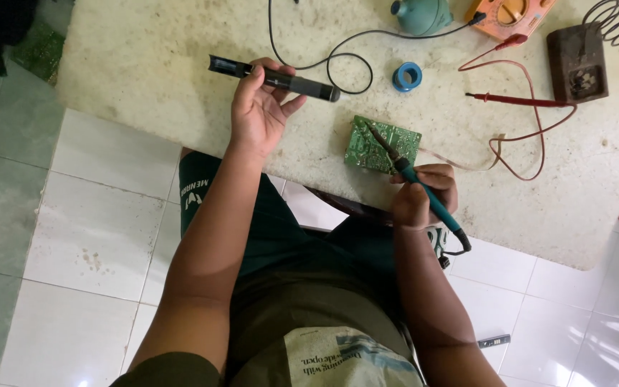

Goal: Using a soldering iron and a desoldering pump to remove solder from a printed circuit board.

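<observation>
Head view: two hands, left [256, 107] gripping one black desoldering pump [274, 77], right [424, 193] gripping one soldering iron [413, 179] over one circuit board [382, 145].

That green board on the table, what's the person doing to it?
The person's right hand holds a teal soldering iron with its tip on the green circuit board, which lies flat on the table. The left hand holds a dark tube-shaped tool up above the table. A blue solder spool and red meter probes lie nearby.
</observation>
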